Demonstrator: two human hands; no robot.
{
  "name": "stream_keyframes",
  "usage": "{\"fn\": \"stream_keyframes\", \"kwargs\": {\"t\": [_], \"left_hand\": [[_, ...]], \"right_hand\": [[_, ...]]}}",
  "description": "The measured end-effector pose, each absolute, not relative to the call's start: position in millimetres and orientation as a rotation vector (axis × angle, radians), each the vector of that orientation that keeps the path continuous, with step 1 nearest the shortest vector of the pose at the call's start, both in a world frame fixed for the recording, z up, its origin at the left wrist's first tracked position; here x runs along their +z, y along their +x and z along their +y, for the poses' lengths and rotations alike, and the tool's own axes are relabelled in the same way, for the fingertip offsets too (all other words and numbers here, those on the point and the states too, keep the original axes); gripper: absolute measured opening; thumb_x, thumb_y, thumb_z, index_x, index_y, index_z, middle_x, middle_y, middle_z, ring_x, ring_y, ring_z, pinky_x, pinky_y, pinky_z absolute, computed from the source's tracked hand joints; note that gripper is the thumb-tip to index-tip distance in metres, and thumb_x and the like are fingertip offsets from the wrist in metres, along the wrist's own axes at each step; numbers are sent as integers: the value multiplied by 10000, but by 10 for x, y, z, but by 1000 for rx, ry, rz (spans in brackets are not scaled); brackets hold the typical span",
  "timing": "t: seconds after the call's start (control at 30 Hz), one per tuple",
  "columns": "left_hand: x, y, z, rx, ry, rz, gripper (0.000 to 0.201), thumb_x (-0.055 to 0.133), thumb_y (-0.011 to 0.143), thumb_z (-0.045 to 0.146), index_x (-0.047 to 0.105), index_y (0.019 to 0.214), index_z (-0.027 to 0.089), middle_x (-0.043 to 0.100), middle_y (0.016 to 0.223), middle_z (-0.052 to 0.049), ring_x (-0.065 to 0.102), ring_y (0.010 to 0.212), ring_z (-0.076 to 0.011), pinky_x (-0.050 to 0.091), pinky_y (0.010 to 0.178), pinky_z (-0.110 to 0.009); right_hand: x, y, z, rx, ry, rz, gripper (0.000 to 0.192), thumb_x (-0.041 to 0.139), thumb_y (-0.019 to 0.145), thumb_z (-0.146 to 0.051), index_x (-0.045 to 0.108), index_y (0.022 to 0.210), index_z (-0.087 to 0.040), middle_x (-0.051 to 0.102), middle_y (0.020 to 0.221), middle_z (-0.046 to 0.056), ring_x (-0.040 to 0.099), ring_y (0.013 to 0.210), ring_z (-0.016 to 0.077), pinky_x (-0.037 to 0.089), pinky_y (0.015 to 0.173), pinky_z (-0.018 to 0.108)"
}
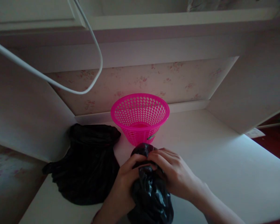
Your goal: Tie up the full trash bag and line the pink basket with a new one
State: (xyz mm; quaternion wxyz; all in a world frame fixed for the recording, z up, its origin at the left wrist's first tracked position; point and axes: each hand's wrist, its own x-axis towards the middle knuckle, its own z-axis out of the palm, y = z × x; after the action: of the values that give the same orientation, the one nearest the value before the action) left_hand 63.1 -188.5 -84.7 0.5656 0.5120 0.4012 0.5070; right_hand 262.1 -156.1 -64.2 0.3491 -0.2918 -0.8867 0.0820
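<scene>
Both of my hands grip a shiny black plastic bag [151,196] in front of me, just on the near side of a pink basket. My left hand [127,179] is closed on the bag's left side, with its thumb lying over the plastic. From the right, my right hand [174,171] wraps its fingers round the upper part of the same bag. A bunched portion of the bag sticks up above the fingers, and its lower end hangs toward me. The pink perforated basket [140,137] stands upright and shows no liner inside.
A second black plastic bag [86,168] lies full-looking on the white surface [196,149] at left. A white cable [96,76] loops across the upper left. White side panels [242,84] and a flowered back wall [184,81] enclose the space, with a shelf edge [165,23] above.
</scene>
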Motion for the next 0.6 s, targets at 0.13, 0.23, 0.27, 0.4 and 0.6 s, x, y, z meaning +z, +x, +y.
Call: {"fn": "stream_keyframes", "kwargs": {"t": [0.13,0.23,0.27,0.4,0.6], "left_hand": [[-1007,735,-1928,1314,1350,975,201,852,806,295,837,1005,267,728,1091,-76,692,915,-238,585,789,-324],[-1126,812,-1941,1373,1405,1013,163,817,850,351,839,985,262,703,1108,-86,700,930,-234,608,778,-331],[-1147,827,-1938,1377,1423,1019,165,798,869,361,841,992,260,700,1096,-90,705,919,-232,614,758,-327],[-1112,820,-1914,1317,1607,981,189,752,911,274,838,1079,270,727,1062,-85,728,889,-211,617,763,-296],[-949,819,-1919,1307,1719,893,429,729,870,49,800,1185,330,790,1017,-12,752,866,-146,590,781,-195]], "right_hand": [[-723,2567,-1506,19,-770,-2191,140,453,975,-118,471,897,-233,635,753,31,549,616,172,437,575,290],[-813,2508,-1483,-106,-803,-2033,180,425,1023,-198,427,850,-248,566,639,-17,468,506,141,367,503,265],[-834,2492,-1478,-123,-830,-1991,171,418,1037,-223,441,869,-245,554,610,-31,462,482,136,354,486,257],[-858,2462,-1480,-149,-898,-1946,164,364,1084,-265,505,1012,-220,618,602,-30,520,462,133,371,466,244],[-821,2480,-1509,-23,-843,-2042,222,383,1102,-322,547,1176,-192,764,879,70,658,620,173,479,571,295]]}}
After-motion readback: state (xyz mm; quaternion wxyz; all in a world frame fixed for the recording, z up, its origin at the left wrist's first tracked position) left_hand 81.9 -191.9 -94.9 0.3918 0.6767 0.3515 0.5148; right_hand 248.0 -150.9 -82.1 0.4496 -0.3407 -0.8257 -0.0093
